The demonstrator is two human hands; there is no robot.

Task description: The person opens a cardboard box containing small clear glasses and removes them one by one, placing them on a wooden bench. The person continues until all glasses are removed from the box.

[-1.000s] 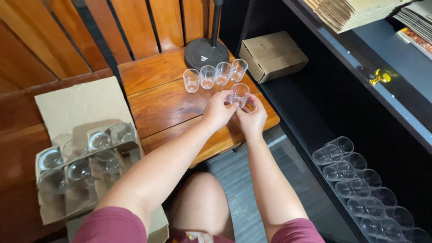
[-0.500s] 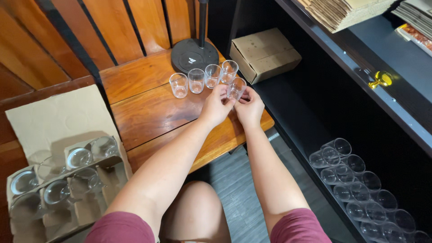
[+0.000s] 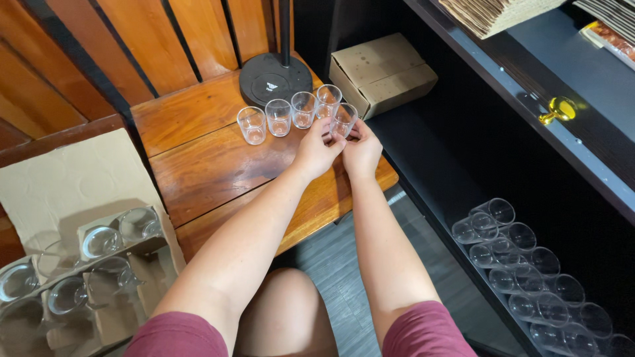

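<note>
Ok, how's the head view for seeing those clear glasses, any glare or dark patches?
Head view: sharp and evenly lit on the wooden table; the glass held by the left hand and right hand reads clearly, with small highlights. The dark shelf unit is dim, so the glasses lying in a row show mainly by rim glints.

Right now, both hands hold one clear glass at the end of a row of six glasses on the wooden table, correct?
Not quite. In the head view the left hand and right hand hold the clear glass, but the row on the wooden table has four other glasses, not six.
</note>
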